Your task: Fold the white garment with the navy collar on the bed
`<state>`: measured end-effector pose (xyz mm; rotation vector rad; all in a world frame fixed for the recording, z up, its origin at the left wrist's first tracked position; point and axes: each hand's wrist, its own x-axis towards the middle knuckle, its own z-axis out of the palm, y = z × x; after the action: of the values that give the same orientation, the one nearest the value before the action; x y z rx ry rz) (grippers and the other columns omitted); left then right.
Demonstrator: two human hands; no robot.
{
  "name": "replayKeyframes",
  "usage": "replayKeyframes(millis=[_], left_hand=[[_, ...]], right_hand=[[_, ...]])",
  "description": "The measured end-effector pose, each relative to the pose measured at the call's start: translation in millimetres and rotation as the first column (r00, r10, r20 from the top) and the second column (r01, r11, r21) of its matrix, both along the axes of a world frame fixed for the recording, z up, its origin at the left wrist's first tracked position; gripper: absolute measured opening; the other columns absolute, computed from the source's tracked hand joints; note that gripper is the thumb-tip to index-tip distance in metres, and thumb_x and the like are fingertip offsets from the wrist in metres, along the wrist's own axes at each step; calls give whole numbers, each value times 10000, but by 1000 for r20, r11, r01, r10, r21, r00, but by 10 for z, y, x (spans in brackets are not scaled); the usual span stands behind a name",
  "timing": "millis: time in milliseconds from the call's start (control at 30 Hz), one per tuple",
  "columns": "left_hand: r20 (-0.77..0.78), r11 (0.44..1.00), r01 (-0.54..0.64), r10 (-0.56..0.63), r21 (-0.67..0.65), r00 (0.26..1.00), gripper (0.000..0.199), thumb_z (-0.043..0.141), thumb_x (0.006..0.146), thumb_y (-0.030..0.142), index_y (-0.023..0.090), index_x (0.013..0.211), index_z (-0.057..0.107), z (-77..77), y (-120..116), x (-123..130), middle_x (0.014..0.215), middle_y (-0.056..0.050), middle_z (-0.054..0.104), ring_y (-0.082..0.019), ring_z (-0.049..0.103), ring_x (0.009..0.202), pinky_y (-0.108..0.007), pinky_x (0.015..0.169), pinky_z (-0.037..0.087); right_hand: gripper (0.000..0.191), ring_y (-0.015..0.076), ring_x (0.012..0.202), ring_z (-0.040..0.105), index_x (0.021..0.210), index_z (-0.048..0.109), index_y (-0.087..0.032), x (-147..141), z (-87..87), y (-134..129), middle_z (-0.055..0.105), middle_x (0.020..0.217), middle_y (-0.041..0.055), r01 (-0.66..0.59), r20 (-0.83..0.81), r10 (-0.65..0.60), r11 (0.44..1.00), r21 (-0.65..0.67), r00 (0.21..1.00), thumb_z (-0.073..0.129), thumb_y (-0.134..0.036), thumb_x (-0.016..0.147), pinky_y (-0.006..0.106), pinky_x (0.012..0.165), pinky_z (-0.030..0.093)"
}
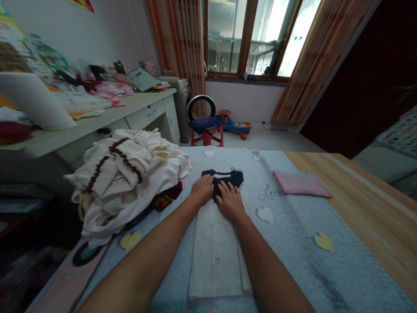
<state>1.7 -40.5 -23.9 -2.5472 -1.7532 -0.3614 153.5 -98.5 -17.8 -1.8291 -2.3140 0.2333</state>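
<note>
Lying flat: a white garment with a dark top, that top under my left hand and right hand, the white length running back toward me between my forearms.
Left hand: resting on the top's left edge, fingers together, not clenched; whether it pinches any cloth, I cannot tell.
Right hand: released, palm down, fingers spread over the dark part.
White cloth: light, soft and limp, I judge; not fragile, but apt to wrinkle if dragged.
Good hold: the dark top's two upper corners, just beyond my fingers, or the lower edge nearest me.
Hidden: the cloth beneath my palms and part of the right side, behind my right forearm; I cannot count the layers.
Blue cover: a bedspread under everything I touch.
Pale heap: a clothes pile left of my left hand, tangled, its separate pieces hard to make out.
Pink cloth: a folded garment, well right of my right hand.
</note>
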Motion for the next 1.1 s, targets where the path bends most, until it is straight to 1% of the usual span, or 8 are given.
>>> replayKeyframes(millis=[67, 133, 267, 367, 500, 700, 867, 1100], left_hand=[[-5, 998, -51, 51, -20, 999, 376, 465, 965, 256, 107, 1305, 531, 62, 4, 48, 1382, -168, 579, -259, 535, 1287, -378, 1064, 425], [-17, 994, -99, 98, -39, 995, 379, 450, 975, 288, 100, 1292, 536, 93, 1, 100, 1379, -182, 575, -271, 531, 1286, -388, 1054, 429], [-31, 986, -163, 162, -41, 986, 460, 423, 985, 333, 101, 1377, 482, 52, -2, 154, 1492, -190, 470, -288, 415, 1397, -419, 1116, 364], [-25, 982, -174, 173, -75, 985, 526, 394, 991, 365, 120, 1456, 416, -10, 13, 132, 1556, -167, 395, -283, 336, 1453, -433, 1155, 316], [-21, 979, -179, 178, -98, 984, 559, 381, 992, 386, 132, 1490, 381, -59, 33, 91, 1580, -153, 361, -270, 285, 1481, -443, 1178, 277], [15, 979, -194, 195, -60, 981, 561, 358, 994, 386, 141, 1498, 377, -97, 10, 95, 1587, -140, 352, -253, 280, 1484, -450, 1194, 247], [27, 976, -207, 209, -66, 978, 566, 364, 989, 398, 154, 1499, 379, -104, 7, 100, 1590, -131, 348, -247, 286, 1482, -459, 1199, 238], [46, 972, -217, 222, -84, 974, 573, 370, 982, 394, 164, 1507, 373, -96, 12, 105, 1593, -126, 345, -249, 275, 1486, -470, 1202, 228]], right_hand=[[572, 268, 1494, 205, 1521, 379, -230, 3, 2, -3, 286, 1618, 18, 3, -2, -3, 1000, 1, 1000, 391, -423, 982, 482, 1199, 137], [573, 266, 1494, 205, 1522, 378, -232, 6, 4, -5, 290, 1617, 12, 2, -7, -2, 1000, 4, 1000, 391, -423, 982, 480, 1200, 137], [577, 263, 1493, 207, 1526, 369, -241, 9, 8, -1, 284, 1619, 4, 0, -10, 0, 1000, -3, 1000, 394, -426, 980, 476, 1201, 136], [584, 263, 1495, 203, 1530, 362, -243, 9, 6, 8, 277, 1622, 9, 1, -9, -1, 1000, -16, 1000, 401, -429, 977, 478, 1199, 135], [593, 266, 1497, 192, 1536, 348, -243, 7, 4, 12, 269, 1625, 15, -2, -9, 2, 1000, -27, 1000, 404, -422, 974, 484, 1198, 125], [595, 280, 1493, 199, 1538, 346, -226, -1, 9, 4, 265, 1625, 6, -3, -10, 3, 1000, -16, 1000, 391, -409, 973, 497, 1198, 127], [587, 277, 1496, 191, 1542, 338, -233, -4, 1, 12, 262, 1627, 10, -1, 17, 1, 1000, -21, 1000, 381, -402, 982, 495, 1198, 132], [551, 276, 1492, 207, 1535, 351, -228, 8, -9, 19, 272, 1624, 10, -10, 19, 10, 1000, -8, 1000, 344, -350, 997, 494, 1194, 144]])
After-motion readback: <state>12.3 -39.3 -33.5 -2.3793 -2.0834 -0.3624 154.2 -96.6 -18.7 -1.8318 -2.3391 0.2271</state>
